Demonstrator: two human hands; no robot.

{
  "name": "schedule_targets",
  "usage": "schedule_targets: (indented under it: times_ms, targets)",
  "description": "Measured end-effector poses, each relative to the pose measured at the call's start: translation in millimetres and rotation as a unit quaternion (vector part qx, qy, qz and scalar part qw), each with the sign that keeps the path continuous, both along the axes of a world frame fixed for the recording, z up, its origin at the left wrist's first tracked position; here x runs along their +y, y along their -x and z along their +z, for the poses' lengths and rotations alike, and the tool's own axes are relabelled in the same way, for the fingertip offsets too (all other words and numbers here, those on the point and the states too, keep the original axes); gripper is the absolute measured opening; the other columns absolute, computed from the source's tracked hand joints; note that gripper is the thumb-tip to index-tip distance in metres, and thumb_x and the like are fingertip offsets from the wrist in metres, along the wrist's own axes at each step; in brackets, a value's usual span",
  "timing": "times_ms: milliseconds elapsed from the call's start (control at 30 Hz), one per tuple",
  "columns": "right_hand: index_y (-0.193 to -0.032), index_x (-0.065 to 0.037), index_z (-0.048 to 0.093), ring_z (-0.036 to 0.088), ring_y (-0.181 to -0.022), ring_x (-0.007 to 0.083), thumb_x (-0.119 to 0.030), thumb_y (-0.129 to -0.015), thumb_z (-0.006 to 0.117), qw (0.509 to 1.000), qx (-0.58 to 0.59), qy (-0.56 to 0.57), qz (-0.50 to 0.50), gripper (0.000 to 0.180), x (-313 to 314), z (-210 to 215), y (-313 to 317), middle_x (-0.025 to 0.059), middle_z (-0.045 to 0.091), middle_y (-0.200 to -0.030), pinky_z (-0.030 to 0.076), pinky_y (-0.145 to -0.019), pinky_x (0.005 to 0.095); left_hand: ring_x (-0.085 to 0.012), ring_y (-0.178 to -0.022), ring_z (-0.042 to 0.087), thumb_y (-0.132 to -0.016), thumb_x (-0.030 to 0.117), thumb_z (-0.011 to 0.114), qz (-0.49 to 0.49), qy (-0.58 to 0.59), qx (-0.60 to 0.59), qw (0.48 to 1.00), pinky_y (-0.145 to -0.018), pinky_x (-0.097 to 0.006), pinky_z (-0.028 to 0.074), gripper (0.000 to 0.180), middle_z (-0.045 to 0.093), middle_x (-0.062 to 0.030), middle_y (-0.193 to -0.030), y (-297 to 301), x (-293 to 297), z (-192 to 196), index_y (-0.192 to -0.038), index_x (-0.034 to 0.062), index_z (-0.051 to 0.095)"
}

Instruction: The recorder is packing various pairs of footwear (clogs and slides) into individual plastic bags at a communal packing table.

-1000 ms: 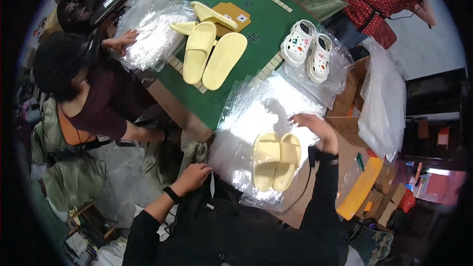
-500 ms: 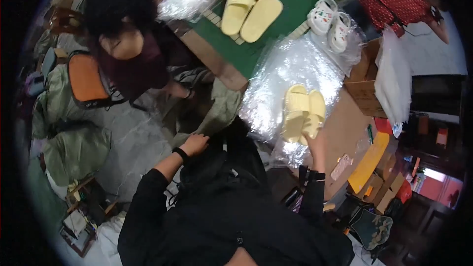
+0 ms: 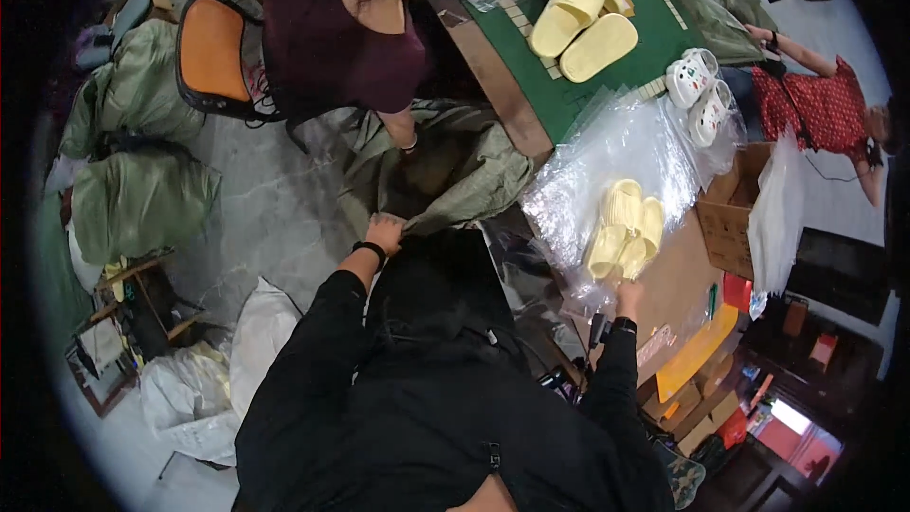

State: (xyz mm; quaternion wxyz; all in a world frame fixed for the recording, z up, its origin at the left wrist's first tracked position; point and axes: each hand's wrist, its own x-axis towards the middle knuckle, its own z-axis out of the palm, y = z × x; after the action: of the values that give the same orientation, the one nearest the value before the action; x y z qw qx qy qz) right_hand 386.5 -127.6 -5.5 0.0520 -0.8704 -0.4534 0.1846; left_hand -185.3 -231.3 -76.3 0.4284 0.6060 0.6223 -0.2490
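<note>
My left hand [image 3: 384, 231] is closed on the edge of a large green woven sack [image 3: 479, 175], whose mouth gapes open. A co-worker's hand [image 3: 402, 131] reaches to the far side of that sack. In my right hand [image 3: 627, 297] is the near end of a pair of pale yellow slide sandals [image 3: 624, 230], which lie over clear plastic bags [image 3: 588, 166] on the table. My right fingers are partly hidden beside the sandals. Farther off, a second pair of yellow slides [image 3: 599, 45] rests on a green mat [image 3: 517, 57].
White clogs [image 3: 692, 79] sit on plastic at the mat's right side. A cardboard box [image 3: 725, 218] stands beyond the table's right edge. An orange-backed chair [image 3: 213, 49] and stuffed green sacks [image 3: 142, 204] are at left. Another person in red [image 3: 820, 114] stands far right.
My view has turned left, shifting the scene rightward. The sack's mouth now shows wider, and the co-worker leans closer over it. My right hand stays on the yellow slides.
</note>
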Motion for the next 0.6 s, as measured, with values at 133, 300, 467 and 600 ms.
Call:
schedule_targets:
  times_ms: [133,300,467,600]
  targets:
    - [-0.092,0.007,0.060,0.059,-0.073,0.0237,-0.024,-0.081,0.057,0.982,-0.119,-0.133,0.054,0.034,4,16,-3,0.0162,0.063,-0.080,0.046,-0.068,0.0375,-0.0288,-0.129,0.029,-0.084,0.014,0.052,-0.087,-0.127,-0.006,0.988,-0.108,-0.049,0.019,0.031,0.047,-0.0139,-0.126,-11,-1,6,-0.115,0.0113,0.057]
    - [-0.106,0.001,0.055,0.057,-0.088,0.0237,-0.024,-0.087,0.051,0.921,0.330,-0.172,-0.112,0.031,5,73,44,0.0127,0.059,-0.098,0.046,-0.075,0.0358,-0.0305,-0.077,0.061,-0.086,0.005,0.043,-0.143,-0.106,-0.097,0.979,-0.096,-0.047,0.037,0.025,0.063,-0.0129,-0.075,-24,-18,3,-0.107,0.0103,0.054]
    - [-0.108,0.000,0.050,0.053,-0.095,0.0236,-0.025,-0.090,0.050,0.807,0.524,-0.222,-0.154,0.030,1,79,29,0.0121,0.054,-0.108,0.046,-0.080,0.0378,-0.0298,-0.073,0.062,-0.088,0.005,0.042,-0.134,-0.124,-0.061,0.981,-0.064,-0.045,0.049,0.027,0.063,-0.0135,-0.078,-31,-23,4,-0.111,0.0111,0.053]
    - [-0.104,0.000,0.051,0.054,-0.092,0.0243,-0.020,-0.091,0.046,0.803,0.510,-0.218,-0.219,0.025,4,80,51,0.0119,0.054,-0.104,0.046,-0.080,0.0388,-0.0287,-0.071,0.063,-0.087,0.005,0.041,-0.108,-0.138,-0.030,0.984,-0.062,-0.043,0.049,0.035,0.063,-0.0128,-0.077,-24,-30,17,-0.119,0.0156,0.050]
